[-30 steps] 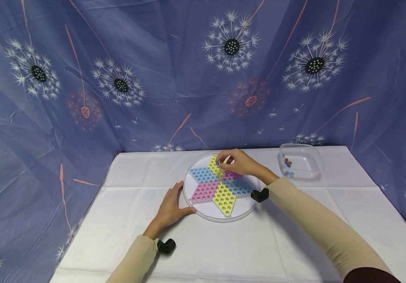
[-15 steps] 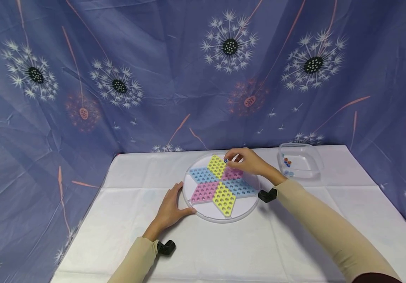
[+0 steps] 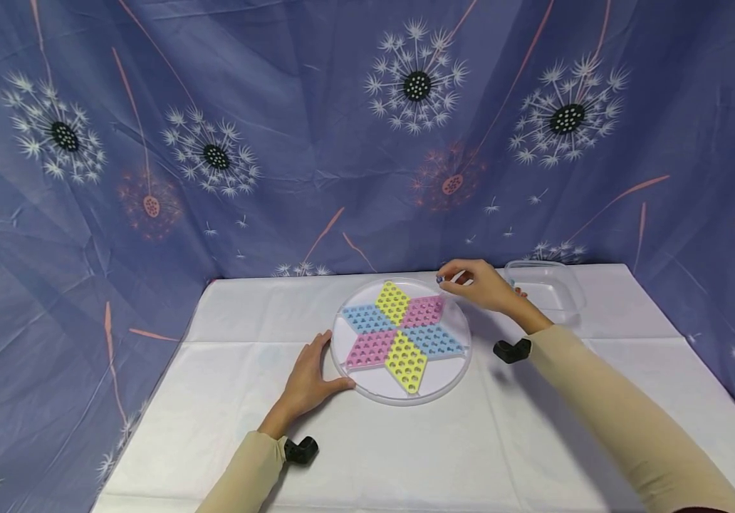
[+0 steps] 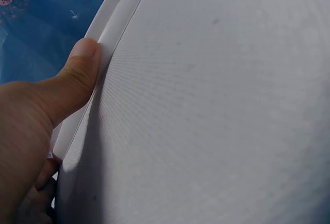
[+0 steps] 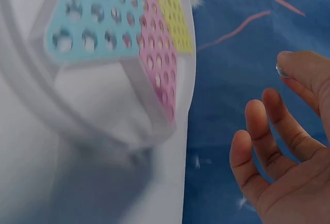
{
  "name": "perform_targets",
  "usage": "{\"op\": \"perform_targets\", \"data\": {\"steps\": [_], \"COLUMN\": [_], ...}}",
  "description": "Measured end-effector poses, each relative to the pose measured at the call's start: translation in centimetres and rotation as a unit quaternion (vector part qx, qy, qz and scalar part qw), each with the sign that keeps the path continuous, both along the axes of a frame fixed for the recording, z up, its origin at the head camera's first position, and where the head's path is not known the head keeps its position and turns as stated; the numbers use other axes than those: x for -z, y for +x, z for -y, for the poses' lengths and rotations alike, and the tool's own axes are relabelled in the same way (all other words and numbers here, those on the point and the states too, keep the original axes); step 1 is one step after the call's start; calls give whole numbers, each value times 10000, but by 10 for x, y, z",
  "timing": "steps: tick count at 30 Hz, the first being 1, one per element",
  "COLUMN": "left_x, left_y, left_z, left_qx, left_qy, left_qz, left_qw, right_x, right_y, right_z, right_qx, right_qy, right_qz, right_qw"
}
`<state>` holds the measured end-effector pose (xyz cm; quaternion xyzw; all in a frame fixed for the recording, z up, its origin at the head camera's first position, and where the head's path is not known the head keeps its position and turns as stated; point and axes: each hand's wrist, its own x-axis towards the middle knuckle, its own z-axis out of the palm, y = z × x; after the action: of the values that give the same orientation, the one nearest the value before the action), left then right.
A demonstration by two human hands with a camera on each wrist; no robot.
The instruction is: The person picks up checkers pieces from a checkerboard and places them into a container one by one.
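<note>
A round Chinese checkers board point(image 3: 355, 292) with a star of yellow, pink and blue hole sections lies on the table. My left hand point(image 3: 305, 381) rests at its left edge, thumb and fingers spread along the rim; in the left wrist view the thumb point(image 4: 77, 77) touches the side of the board. My right hand point(image 3: 486, 285) is raised beyond the board's far right edge and pinches a small marble point(image 3: 440, 280) between thumb and index finger. It looks blue from the head and mostly clear in the right wrist view, where the other fingers are loosely bent.
A clear plastic box point(image 3: 571, 296) stands at the back right, partly behind the right hand and wrist. A few orange marbles point(image 3: 520, 292) show in it. White cloth point(image 3: 444, 456) covers the table, and a blue dandelion-print curtain point(image 3: 316, 142) hangs behind.
My right hand has moved right with the marble, from over the yellow far section to past the board's edge near the box. The left hand stays at the rim.
</note>
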<state>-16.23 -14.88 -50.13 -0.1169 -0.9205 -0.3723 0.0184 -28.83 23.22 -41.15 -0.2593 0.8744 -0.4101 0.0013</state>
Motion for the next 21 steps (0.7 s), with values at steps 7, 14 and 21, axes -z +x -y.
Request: {"op": "perform_targets", "data": {"steps": [7, 14, 21], "left_x": [0, 0, 0], "left_y": [0, 0, 0], "left_z": [0, 1, 0], "left_qx": [44, 17, 47], "left_qy": [-98, -144, -65], "left_qz": [-25, 57, -78], "left_qw": [9999, 9999, 9999], "right_x": [-4, -1, 0], "right_y": [1, -1, -2], "right_z": [-26, -50, -67], "right_qx": [679, 1108, 1348], "right_qy": [29, 163, 219], "right_qz": [3, 86, 44], "right_qw": [9977, 9937, 9906]}}
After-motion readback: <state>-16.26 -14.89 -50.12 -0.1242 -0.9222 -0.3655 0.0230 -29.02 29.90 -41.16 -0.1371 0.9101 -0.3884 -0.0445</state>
